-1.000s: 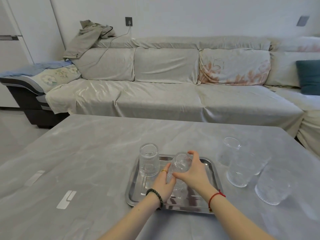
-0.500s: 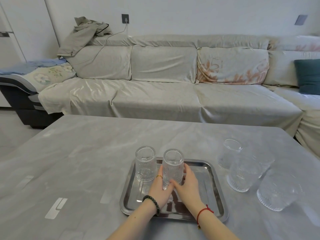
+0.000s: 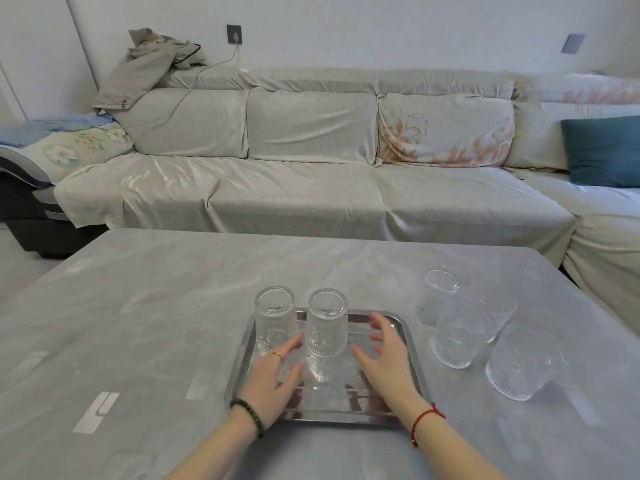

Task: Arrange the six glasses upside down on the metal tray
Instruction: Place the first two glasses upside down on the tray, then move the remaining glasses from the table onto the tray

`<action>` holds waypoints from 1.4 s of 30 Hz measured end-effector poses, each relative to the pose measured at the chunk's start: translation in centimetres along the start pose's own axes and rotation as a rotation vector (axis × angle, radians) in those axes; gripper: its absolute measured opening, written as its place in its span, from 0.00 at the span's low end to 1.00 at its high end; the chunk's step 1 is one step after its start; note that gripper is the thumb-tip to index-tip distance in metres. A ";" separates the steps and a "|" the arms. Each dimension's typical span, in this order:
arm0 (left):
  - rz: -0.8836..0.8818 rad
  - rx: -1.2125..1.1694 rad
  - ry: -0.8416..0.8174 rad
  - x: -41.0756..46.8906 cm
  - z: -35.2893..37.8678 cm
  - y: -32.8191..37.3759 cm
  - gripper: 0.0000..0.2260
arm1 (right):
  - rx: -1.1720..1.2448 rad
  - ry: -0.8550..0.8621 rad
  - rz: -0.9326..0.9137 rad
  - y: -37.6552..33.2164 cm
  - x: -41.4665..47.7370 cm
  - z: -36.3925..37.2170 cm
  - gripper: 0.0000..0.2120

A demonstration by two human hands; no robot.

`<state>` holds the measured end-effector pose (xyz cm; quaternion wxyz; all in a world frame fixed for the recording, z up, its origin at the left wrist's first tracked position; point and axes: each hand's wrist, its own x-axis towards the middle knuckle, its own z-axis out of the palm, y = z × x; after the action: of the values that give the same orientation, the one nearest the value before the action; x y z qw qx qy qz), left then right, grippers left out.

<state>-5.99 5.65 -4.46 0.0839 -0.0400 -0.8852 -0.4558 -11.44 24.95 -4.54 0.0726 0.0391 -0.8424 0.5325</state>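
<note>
The metal tray (image 3: 408, 344) lies on the grey table in front of me. Two ribbed glasses stand upside down along its far edge: one at the far left (image 3: 275, 318), a second (image 3: 326, 322) right beside it. My left hand (image 3: 275, 382) and my right hand (image 3: 384, 356) hover over the tray on either side of the second glass, fingers spread, touching nothing. Several more ribbed glasses stand on the table to the tray's right, among them one at the back (image 3: 438, 296), one in the middle (image 3: 459, 337) and one nearest me (image 3: 519, 367).
A long cloth-covered sofa (image 3: 311, 188) runs behind the table (image 3: 138, 306), with a teal cushion (image 3: 602, 150) at the right. The table's right edge lies just beyond the loose glasses.
Both hands set the second glass upside down on the tray beside the first, then let go of it and drew apart.
</note>
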 end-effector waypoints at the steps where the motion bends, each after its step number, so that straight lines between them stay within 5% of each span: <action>1: 0.032 0.057 0.027 -0.6 -0.9 -0.4 0.17 | 0.018 0.072 -0.035 0.1 -0.2 -1.1 0.27; 7: -0.047 0.231 0.198 -2.9 -5.0 -3.7 0.17 | 0.083 0.459 -0.029 1.5 -1.4 -7.3 0.23; 11: -0.242 0.322 0.097 -3.8 -5.2 -5.5 0.26 | 0.072 0.572 0.041 2.6 -2.2 -9.2 0.27; 18: -0.273 0.621 -0.135 -4.4 -4.8 -6.9 0.30 | 0.075 0.445 0.225 4.6 -1.6 -9.1 0.40; 30: -0.280 0.709 -0.183 -4.6 -4.8 -6.0 0.54 | 0.030 0.411 0.401 6.3 1.6 -9.2 0.43; 37: -0.267 0.725 -0.163 -4.6 -4.7 -6.8 0.54 | -0.051 0.402 0.208 5.1 0.2 -8.4 0.40; 42: -0.261 0.728 -0.152 -4.5 -4.6 -7.1 0.55 | -0.296 0.144 -0.020 1.2 1.5 -10.5 0.35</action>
<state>-2.06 -2.17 -8.32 -0.0317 0.0715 -0.9903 -0.1146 -12.21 35.00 -0.96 0.1429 -0.0020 -0.9039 0.4031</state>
